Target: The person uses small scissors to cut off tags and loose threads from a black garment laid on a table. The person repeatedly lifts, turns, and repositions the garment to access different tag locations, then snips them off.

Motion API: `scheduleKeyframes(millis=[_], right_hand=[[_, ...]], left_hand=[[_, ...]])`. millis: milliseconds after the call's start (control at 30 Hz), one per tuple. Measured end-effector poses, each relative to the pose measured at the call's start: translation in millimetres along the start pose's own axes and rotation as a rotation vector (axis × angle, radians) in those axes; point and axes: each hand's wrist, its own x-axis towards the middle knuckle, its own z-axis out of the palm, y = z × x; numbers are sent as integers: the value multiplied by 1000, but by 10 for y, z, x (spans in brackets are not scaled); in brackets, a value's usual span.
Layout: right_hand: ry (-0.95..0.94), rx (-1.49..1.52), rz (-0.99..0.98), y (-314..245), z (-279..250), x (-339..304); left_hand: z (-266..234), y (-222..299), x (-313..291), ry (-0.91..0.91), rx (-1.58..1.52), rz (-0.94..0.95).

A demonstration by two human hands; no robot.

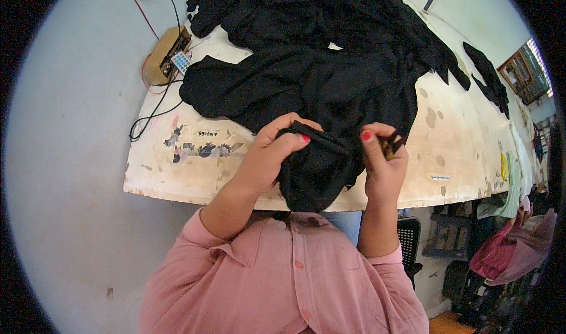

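We hold a fold of the black garment (315,169) at the near edge of the worn, stained worktable (460,139). Our left hand (268,154) is closed over the cloth, fingers curled around a bunched ridge. Our right hand (383,160) pinches the adjoining edge and also grips a small dark tool (390,146). We judge it best to keep the ridge taut between both hands. The fabric is matte, soft and drapes in heavy folds.

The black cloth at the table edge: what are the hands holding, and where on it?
Both hands grip the black garment by a bunched fold near the table edge: left hand on its left side, right hand on its right. The right also pinches a small dark tool.
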Motion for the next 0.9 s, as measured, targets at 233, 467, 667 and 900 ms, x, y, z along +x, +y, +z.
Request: scheduleKeyframes(millis=[233, 467, 667, 900], right_hand=[[-125, -387, -507, -37, -80, -6], [-321, -435, -35, -128, -52, -44], [-288, -113, 168, -152, -105, -67], [-266, -67, 46, -106, -109, -92]], left_hand=[[-58, -96, 45, 3, -166, -8], [-29, -7, -22, 58, -98, 60], [-22, 8, -30, -6, -68, 116], [-93, -56, 40, -78, 186, 304]])
